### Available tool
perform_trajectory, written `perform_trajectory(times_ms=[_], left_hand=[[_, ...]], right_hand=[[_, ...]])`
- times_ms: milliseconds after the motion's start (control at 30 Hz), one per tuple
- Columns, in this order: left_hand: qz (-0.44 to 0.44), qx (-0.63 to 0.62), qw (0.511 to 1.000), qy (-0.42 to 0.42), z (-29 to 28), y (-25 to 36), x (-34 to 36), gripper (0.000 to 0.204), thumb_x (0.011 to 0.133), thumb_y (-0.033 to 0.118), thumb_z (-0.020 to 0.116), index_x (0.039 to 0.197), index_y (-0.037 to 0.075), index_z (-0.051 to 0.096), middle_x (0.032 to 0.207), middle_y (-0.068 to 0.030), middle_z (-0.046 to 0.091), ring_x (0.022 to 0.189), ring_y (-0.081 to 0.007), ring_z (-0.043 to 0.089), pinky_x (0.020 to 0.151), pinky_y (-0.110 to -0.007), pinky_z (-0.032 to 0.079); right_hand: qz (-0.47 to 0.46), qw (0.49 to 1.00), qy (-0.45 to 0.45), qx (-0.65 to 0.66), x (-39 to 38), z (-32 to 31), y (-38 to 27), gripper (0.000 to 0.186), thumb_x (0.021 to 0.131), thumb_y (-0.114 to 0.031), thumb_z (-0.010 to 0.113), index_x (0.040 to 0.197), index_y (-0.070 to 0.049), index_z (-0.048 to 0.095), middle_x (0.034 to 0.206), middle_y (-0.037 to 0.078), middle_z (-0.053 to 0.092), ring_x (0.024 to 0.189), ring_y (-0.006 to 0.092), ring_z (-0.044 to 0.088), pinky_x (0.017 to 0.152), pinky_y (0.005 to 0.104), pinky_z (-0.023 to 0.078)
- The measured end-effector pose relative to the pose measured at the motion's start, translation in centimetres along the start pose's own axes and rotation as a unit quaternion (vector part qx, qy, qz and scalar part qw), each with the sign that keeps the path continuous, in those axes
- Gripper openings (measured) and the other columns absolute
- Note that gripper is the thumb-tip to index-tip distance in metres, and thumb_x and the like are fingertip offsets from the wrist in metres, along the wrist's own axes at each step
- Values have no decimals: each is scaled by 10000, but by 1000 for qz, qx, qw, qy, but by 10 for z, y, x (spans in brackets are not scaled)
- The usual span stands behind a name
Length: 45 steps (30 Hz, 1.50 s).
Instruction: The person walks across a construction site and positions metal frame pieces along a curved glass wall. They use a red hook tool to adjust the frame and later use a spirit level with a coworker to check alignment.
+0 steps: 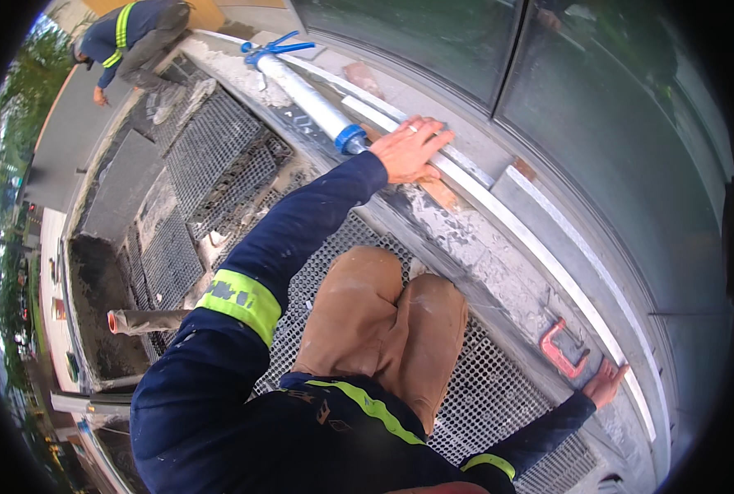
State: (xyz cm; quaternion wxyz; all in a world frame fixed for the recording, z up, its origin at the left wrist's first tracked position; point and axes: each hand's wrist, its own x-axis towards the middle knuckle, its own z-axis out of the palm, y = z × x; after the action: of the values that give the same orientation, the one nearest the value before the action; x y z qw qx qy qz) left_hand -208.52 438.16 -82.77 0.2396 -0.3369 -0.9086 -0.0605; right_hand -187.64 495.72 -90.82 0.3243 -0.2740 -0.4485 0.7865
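A long, narrow white strip (pixel 521 226) runs along the ledge beside the glass, from the upper middle down to the lower right. My left hand (pixel 410 150) is wrapped over its upper part, with a ring on one finger. Farther down, my right hand (pixel 605 384) grips the strip's near edge; some of its fingertips are hidden. Just left of my left hand lies a caulking gun (pixel 307 97) with a silver barrel and blue handle, its nozzle end close to my wrist. A red C-clamp (pixel 563 350) rests on the ledge near my right hand.
Black plastic grid panels (pixel 490 387) lie under my knees; more grid panels (pixel 214 148) are stacked at the left. An orange-ended pipe (pixel 140 321) sticks up there. Glass panes (pixel 614 140) border the right. A co-worker (pixel 132 41) bends down at the far left.
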Motion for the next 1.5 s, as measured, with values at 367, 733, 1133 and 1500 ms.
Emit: perform_trajectory(times_ms=[367, 733, 1133, 1500], left_hand=[[14, -65, 997, 36, 4, 30, -16, 280, 644, 206, 580, 860, 61, 476, 920, -69, 474, 904, -245, 434, 833, -372, 317], [126, -92, 978, 137, -8, 102, -19, 187, 637, 174, 534, 813, 112, 526, 807, -25, 487, 769, -177, 477, 811, -379, 356], [215, -152, 945, 192, -38, 157, -48, 122, 636, 170, 488, 742, 111, 481, 844, -17, 500, 827, -163, 469, 795, -323, 361], [142, -142, 978, 61, 9, 131, -77, 69, 628, 167, 514, 664, 118, 482, 896, -44, 507, 914, -186, 459, 856, -372, 339]], right_hand=[[3, 999, 32, 40, -34, -6, -26, 353, 795, -242, 491, 1036, 5, 415, 982, 142, 443, 866, 224, 454, 817, 367, 377], [-50, 980, 109, 159, -62, -93, -78, 538, 759, -276, 524, 1104, 75, 309, 1078, 225, 422, 999, 318, 422, 890, 464, 305], [83, 920, 379, -55, -158, -234, 43, 566, 737, -362, 534, 1090, 40, 348, 1061, 211, 436, 947, 305, 457, 838, 441, 360], [209, 902, 268, -267, -187, -310, 132, 420, 483, -121, 628, 878, -49, 507, 817, 95, 539, 750, 185, 515, 671, 348, 432]])
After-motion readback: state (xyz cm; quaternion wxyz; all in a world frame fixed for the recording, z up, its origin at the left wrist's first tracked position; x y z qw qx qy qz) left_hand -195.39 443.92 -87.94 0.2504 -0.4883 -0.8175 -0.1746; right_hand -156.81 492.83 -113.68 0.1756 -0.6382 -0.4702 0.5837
